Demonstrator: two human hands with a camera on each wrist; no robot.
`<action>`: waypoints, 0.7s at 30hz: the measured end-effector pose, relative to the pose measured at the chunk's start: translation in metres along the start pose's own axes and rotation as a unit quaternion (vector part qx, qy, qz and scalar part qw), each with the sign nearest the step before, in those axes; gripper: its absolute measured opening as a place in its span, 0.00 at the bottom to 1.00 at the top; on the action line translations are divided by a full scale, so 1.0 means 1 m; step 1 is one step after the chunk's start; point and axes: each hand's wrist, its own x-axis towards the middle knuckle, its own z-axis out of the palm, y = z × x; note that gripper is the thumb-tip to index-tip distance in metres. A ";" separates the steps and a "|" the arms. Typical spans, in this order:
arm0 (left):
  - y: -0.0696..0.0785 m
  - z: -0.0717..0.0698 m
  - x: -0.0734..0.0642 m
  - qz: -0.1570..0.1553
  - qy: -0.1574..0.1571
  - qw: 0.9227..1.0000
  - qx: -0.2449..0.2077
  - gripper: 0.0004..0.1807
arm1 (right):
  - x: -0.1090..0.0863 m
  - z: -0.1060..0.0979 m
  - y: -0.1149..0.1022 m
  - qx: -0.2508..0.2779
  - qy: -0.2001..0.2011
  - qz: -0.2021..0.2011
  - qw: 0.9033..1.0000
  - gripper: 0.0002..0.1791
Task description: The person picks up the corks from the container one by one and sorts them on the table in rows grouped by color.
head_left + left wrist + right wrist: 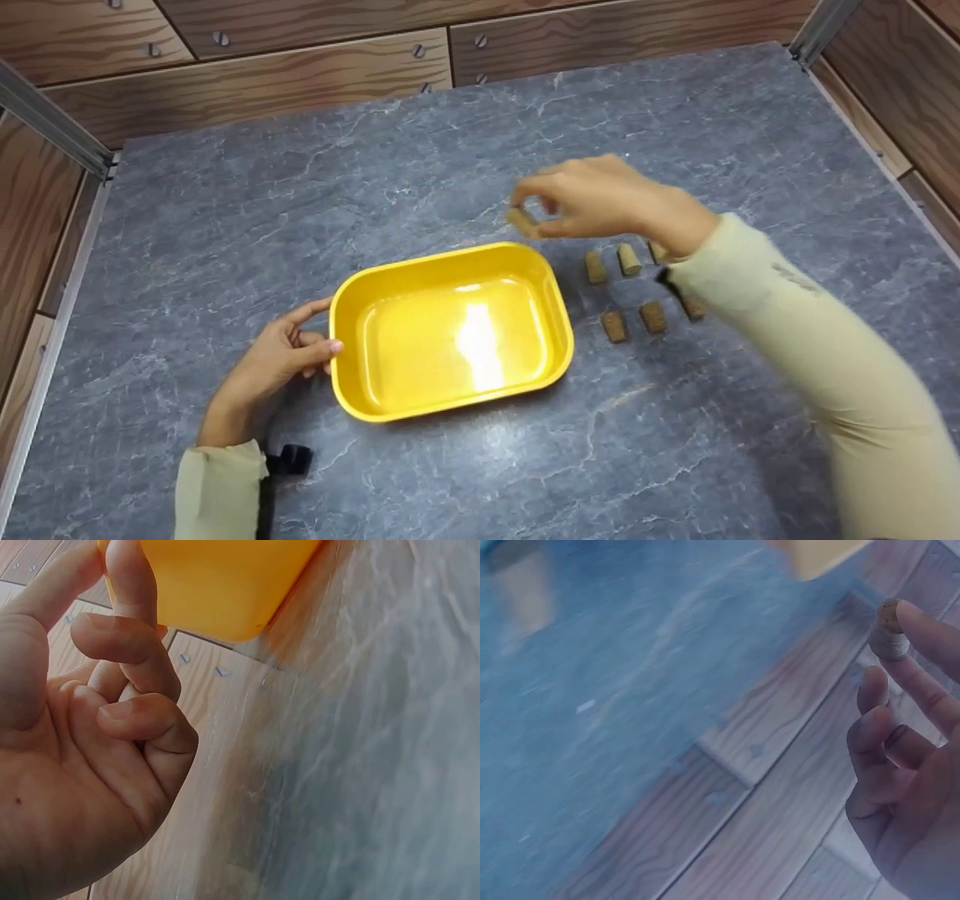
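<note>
My left hand (274,360) pinches the left rim of a yellow plastic tub (450,259), thumb over the edge. In the left wrist view, the tub's yellow side (225,585) shows beyond the fingertips. Up beyond the tub's far right corner, my right hand (592,196) pinches a cork stopper (521,222) between thumb and index finger, above the table. The right wrist view shows this cork (889,631) with a brown end and a paler body. Nothing lies inside the tub.
Right of the tub, several corks stand in two rows: paler ones (595,267) farther back, darker brown ones (614,327) nearer. My right sleeve (795,315) partly covers the rightmost corks. Wood-patterned walls (337,75) border the grey marbled table (225,210).
</note>
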 end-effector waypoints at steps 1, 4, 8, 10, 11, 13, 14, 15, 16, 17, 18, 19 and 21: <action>0.000 0.000 0.000 0.000 0.000 1.000 -0.001 0.40 | -0.005 0.001 0.007 0.004 -0.002 0.012 1.000 0.21; 0.001 0.001 0.001 0.000 0.001 1.000 -0.002 0.40 | -0.021 0.002 0.025 0.024 -0.005 0.043 0.999 0.22; 0.002 0.001 0.001 0.000 0.000 1.000 -0.003 0.40 | -0.045 0.002 0.045 0.050 -0.004 0.067 0.996 0.22; 0.002 0.001 0.001 0.001 -0.001 1.000 -0.002 0.40 | -0.056 0.003 0.053 0.065 0.002 0.076 0.995 0.21; 0.002 0.001 0.001 0.001 -0.001 1.000 -0.001 0.39 | -0.061 0.003 0.058 0.075 0.006 0.080 0.994 0.21; 0.002 0.001 0.000 0.003 -0.001 1.000 0.001 0.39 | -0.071 0.006 0.066 0.095 0.011 0.087 0.992 0.21; 0.002 0.001 0.000 0.003 0.000 1.000 0.002 0.39 | -0.076 0.008 0.070 0.104 0.012 0.091 0.990 0.21; 0.002 0.001 0.000 0.004 0.001 1.000 0.002 0.38 | -0.080 0.010 0.073 0.111 0.013 0.095 0.989 0.21; 0.002 0.001 0.000 0.005 0.001 1.000 0.002 0.38 | -0.085 0.012 0.077 0.116 0.015 0.099 0.988 0.21; 0.002 0.002 0.000 0.004 0.002 1.000 0.002 0.38 | -0.090 0.014 0.081 0.121 0.016 0.103 0.987 0.21; 0.001 0.002 0.000 0.004 0.002 1.000 0.002 0.38 | -0.094 0.016 0.084 0.122 0.016 0.108 0.986 0.21; 0.002 0.002 0.000 0.003 0.004 1.000 0.001 0.39 | -0.099 0.019 0.087 0.124 0.016 0.113 0.986 0.21; 0.002 0.002 0.000 0.002 0.006 1.000 0.001 0.39 | -0.107 0.024 0.094 0.130 0.018 0.123 0.984 0.22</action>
